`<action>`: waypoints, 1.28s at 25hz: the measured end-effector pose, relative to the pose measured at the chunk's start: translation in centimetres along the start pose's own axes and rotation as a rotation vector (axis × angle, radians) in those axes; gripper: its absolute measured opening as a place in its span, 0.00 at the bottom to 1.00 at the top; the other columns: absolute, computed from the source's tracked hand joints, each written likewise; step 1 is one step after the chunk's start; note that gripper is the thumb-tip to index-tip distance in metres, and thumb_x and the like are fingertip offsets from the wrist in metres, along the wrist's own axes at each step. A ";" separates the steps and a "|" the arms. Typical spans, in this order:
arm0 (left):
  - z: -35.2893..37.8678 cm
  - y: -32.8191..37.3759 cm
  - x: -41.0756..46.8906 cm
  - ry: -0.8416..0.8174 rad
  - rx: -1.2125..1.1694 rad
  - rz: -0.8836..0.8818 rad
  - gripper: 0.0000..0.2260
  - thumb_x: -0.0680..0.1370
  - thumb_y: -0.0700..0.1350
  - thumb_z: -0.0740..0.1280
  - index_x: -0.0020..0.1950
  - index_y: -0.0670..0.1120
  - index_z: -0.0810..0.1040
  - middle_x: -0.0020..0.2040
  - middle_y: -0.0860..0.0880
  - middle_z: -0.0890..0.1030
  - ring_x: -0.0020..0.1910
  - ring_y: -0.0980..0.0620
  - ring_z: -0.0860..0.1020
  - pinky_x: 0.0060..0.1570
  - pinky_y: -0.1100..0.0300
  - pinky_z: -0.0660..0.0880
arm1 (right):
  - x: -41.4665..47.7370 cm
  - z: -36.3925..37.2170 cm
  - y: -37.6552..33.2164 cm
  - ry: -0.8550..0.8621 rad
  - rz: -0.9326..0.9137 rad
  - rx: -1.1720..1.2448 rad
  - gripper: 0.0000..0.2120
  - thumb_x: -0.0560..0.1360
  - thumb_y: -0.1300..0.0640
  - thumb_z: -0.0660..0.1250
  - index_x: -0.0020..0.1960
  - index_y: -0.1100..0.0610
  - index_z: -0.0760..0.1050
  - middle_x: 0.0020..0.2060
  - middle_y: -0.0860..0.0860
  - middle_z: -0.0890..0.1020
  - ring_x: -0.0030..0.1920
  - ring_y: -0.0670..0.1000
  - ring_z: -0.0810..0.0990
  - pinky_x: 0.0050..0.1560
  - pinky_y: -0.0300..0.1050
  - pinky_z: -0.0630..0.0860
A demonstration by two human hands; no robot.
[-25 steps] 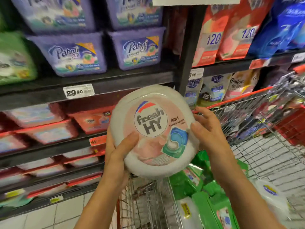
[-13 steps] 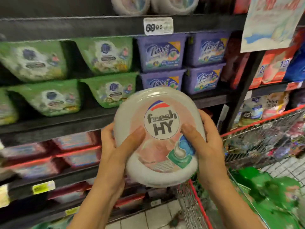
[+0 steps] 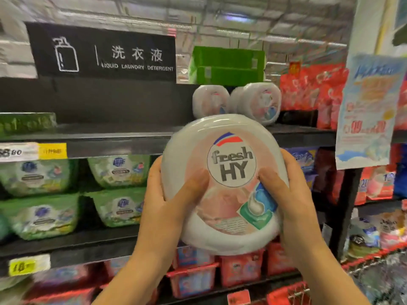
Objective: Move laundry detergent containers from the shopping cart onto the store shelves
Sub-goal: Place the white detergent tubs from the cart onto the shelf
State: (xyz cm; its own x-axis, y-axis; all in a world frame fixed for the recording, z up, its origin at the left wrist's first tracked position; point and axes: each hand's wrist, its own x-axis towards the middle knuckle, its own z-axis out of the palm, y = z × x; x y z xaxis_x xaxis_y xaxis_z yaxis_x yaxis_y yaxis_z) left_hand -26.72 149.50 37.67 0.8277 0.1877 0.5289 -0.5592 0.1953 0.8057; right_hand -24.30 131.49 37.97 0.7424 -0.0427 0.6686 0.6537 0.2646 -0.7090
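We've got the tub [image 3: 224,183] clamped between left hand [image 3: 169,201] and right hand [image 3: 293,194], thumbs on the lid; looks rigid, slick with shrink-wrap, probably hefty.

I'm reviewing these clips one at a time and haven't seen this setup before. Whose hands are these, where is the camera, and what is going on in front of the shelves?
There is no machine here. A person wears a wide-angle camera on the head, so the single view looks out over their own bare arms. The left hand and right hand grip opposite sides of a round white detergent tub labelled "fresh HY", thumbs on its lid. It is raised in front of store shelving. Two matching tubs stand on the top shelf behind it, under a black "Liquid Laundry Detergent" sign. Green detergent boxes fill the shelf below, red ones lower. A red cart rim shows at lower right.
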 end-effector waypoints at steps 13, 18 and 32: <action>3.8 3.2 19.4 -0.128 0.184 0.278 0.36 0.68 0.58 0.72 0.71 0.46 0.66 0.64 0.44 0.77 0.60 0.46 0.79 0.59 0.45 0.77 | 20.5 -0.3 1.0 -0.152 -0.181 -0.109 0.18 0.71 0.45 0.67 0.59 0.47 0.70 0.50 0.47 0.82 0.49 0.47 0.83 0.48 0.46 0.80; 4.5 0.1 26.7 -0.207 0.421 0.269 0.38 0.67 0.59 0.73 0.72 0.51 0.59 0.65 0.49 0.73 0.61 0.52 0.77 0.54 0.56 0.79 | 27.4 -3.4 5.1 -0.302 -0.131 -0.205 0.29 0.70 0.51 0.72 0.68 0.56 0.67 0.57 0.52 0.81 0.56 0.52 0.82 0.51 0.46 0.81; 5.3 -6.8 37.1 -0.281 0.748 0.059 0.43 0.66 0.57 0.73 0.74 0.51 0.54 0.55 0.59 0.72 0.53 0.59 0.75 0.42 0.67 0.75 | 37.6 -8.1 11.7 -0.375 -0.077 -0.635 0.22 0.67 0.49 0.77 0.57 0.47 0.73 0.48 0.41 0.81 0.45 0.38 0.81 0.36 0.27 0.75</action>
State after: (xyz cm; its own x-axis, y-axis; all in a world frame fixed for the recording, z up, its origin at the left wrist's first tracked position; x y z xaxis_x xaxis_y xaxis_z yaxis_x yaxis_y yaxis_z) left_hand 8.07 150.01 53.27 0.8347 -0.0911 0.5431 -0.5042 -0.5229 0.6873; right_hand 12.40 125.22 53.01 0.6652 0.3233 0.6731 0.7455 -0.3385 -0.5741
